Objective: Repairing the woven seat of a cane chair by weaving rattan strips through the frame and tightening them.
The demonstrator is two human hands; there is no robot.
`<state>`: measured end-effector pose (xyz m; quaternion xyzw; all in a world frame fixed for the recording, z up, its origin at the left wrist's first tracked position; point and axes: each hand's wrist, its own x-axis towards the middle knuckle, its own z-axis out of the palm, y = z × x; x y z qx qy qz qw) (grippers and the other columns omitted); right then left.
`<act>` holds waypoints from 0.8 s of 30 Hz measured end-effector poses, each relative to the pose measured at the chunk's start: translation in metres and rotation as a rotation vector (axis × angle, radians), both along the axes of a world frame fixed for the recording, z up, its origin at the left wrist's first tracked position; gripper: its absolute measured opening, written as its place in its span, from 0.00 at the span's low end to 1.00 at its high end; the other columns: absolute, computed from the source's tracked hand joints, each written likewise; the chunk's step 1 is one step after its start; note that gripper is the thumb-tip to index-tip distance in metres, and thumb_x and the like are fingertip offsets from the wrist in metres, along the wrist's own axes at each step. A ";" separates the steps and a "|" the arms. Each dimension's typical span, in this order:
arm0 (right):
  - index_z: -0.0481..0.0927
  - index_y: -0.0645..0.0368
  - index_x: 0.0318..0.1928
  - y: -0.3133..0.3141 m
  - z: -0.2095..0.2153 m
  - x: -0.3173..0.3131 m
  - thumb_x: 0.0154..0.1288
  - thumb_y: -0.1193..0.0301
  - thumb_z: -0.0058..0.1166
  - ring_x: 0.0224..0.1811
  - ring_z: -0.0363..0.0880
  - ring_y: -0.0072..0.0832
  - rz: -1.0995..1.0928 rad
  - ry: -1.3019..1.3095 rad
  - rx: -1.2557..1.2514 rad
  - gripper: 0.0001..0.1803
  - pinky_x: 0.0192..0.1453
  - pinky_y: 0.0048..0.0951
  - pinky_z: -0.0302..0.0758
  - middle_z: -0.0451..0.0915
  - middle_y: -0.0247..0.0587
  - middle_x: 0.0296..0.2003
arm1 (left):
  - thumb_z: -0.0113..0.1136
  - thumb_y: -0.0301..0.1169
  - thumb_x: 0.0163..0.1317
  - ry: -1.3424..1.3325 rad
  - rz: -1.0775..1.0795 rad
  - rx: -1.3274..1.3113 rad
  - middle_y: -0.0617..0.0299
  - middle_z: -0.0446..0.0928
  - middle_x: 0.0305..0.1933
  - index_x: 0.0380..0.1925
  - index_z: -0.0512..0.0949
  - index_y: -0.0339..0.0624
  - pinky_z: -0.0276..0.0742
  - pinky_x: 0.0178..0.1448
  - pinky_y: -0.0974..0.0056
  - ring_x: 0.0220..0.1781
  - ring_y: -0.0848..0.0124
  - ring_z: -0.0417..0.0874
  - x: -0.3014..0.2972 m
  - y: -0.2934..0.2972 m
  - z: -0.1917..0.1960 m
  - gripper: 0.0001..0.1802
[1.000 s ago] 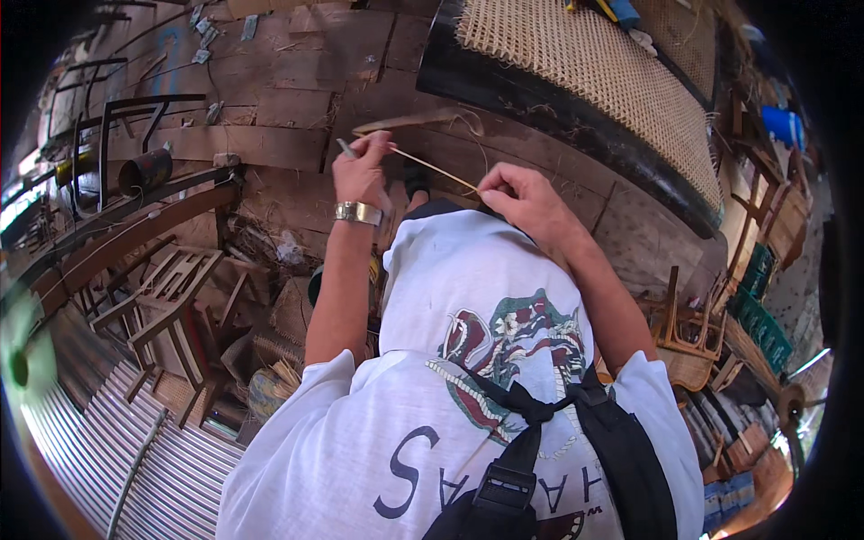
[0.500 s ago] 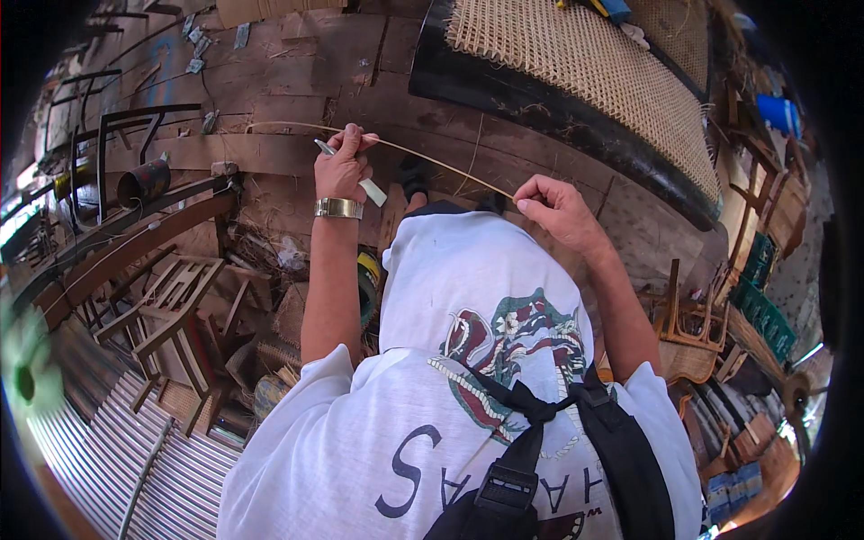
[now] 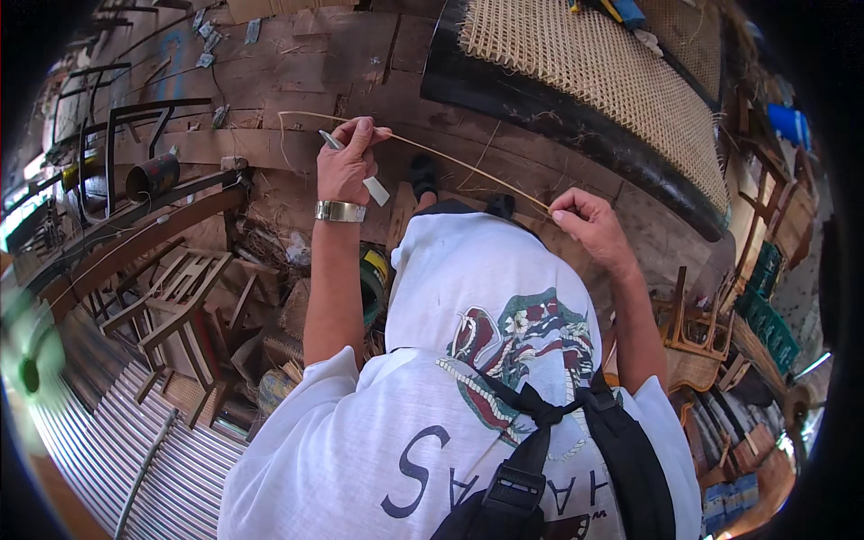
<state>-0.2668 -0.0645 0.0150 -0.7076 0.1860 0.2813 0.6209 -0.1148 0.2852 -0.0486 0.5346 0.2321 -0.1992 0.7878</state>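
A thin pale rattan strip [image 3: 463, 166] stretches between my hands in front of my body. My left hand [image 3: 346, 166] is closed, with the strip pinched between thumb and finger. Also in its grip is a slim tool [image 3: 377, 191] with a silvery end above the fist and a flat whitish end below; its exact kind is unclear. Beyond this hand the strip's tail runs left and bends down. My right hand [image 3: 589, 225] is closed in a pinch on the strip's near right end.
Ahead to the right stands a black-framed piece with a woven cane panel [image 3: 576, 67]. Wooden chair frames [image 3: 184, 310] lie at the left beside corrugated sheets [image 3: 135, 450]. A tin can [image 3: 153, 177] and a spinning green fan [image 3: 31, 369] are further left. A blue container [image 3: 788, 124] is far right.
My right hand has moved right and slightly nearer, widening the gap between my hands. The strip's tail past my left hand is shorter and now curls downward. The left hand keeps its grip.
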 end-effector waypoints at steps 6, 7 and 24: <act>0.80 0.60 0.49 -0.027 -0.019 -0.010 0.70 0.70 0.57 0.41 0.72 0.15 0.134 0.017 -0.026 0.11 0.47 0.22 0.70 0.77 0.26 0.39 | 0.69 0.35 0.66 0.017 -0.014 0.040 0.56 0.88 0.36 0.40 0.80 0.40 0.53 0.19 0.75 0.14 0.86 0.62 0.000 0.001 -0.003 0.11; 0.78 0.61 0.55 -0.027 -0.019 -0.008 0.70 0.70 0.57 0.49 0.76 0.19 0.204 0.012 -0.005 0.16 0.56 0.25 0.73 0.78 0.31 0.45 | 0.69 0.35 0.66 0.018 -0.018 0.039 0.56 0.88 0.36 0.40 0.80 0.40 0.53 0.19 0.75 0.14 0.86 0.62 -0.001 -0.002 -0.003 0.11; 0.80 0.62 0.43 0.092 -0.046 0.070 0.74 0.73 0.55 0.33 0.73 0.14 0.122 -0.224 0.220 0.05 0.39 0.19 0.73 0.75 0.27 0.33 | 0.68 0.36 0.67 0.062 -0.028 -0.002 0.60 0.87 0.37 0.39 0.79 0.43 0.55 0.20 0.75 0.16 0.86 0.61 -0.019 0.005 0.001 0.10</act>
